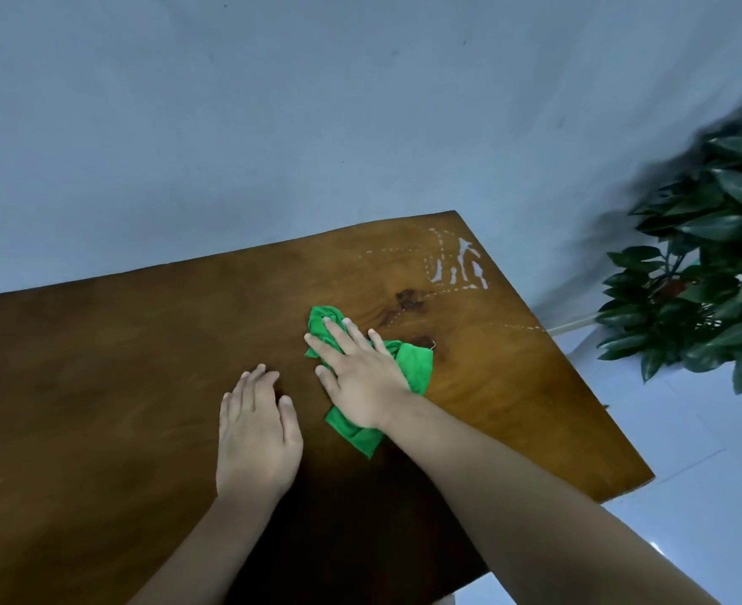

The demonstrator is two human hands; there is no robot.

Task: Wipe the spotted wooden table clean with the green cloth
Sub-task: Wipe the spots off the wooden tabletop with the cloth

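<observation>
Pressing flat, your right hand [362,372] lies fingers straight and spread on the crumpled bright green microfibre cloth [413,362], not gripping it. Your left hand [258,434] rests just beside it, fingers relaxed, palm down on the brown wooden table [98,364], holding nothing. Cloth sits under the right palm, sticking out past the fingertips and by the wrist. Risk: a bunched cloth under a flat palm likely slips or rolls, so you'd wipe with bare skin. White streaky spots and dotted trails [461,266] lie well beyond your right fingertips, toward the far corner; a loose pass could smear them or push residue over the edge. The reach may drag your forearm across. Dark green leafy plant [709,255] stands off to the right of the right hand, clear of the table.
</observation>
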